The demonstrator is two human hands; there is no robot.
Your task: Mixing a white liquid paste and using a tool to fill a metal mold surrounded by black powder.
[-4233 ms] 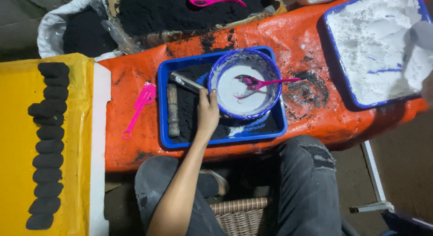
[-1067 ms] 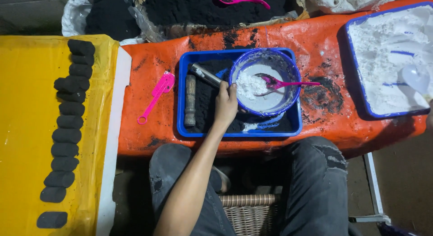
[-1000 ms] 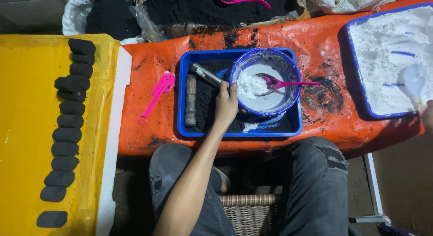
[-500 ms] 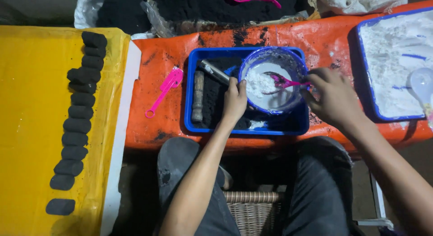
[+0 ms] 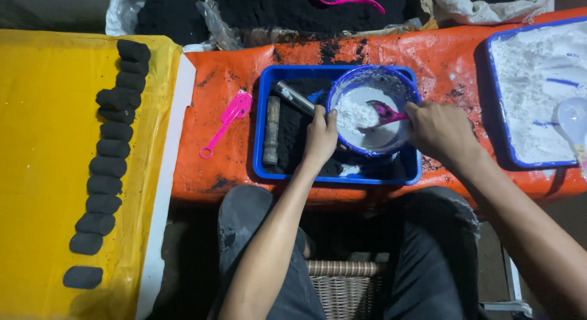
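- Orange sheeting covers the tabletop (image 5: 440,51), smeared with black powder, running from nine to three o'clock across the upper half.
- Yellow sheet (image 5: 43,173) at nine o'clock carries a column of black briquettes (image 5: 107,167), laid end to end.
- Blue tray (image 5: 339,176) sits at the centre, with black powder and a dark cylinder (image 5: 271,130) inside at its nine o'clock side.
- Second blue tray (image 5: 498,106) at three o'clock is filled with white powder.
- Blue bowl (image 5: 372,115) stands in the centre tray's one o'clock corner, holding white powder.
- Left hand (image 5: 320,135) clamps the bowl's rim at nine o'clock.
- Right hand (image 5: 440,132), at the bowl's three o'clock, is closed on the handle of a pink spoon (image 5: 385,114) dipped in the powder.
- Pink scoop (image 5: 227,121) lies loose on the tabletop between tray and yellow sheet.
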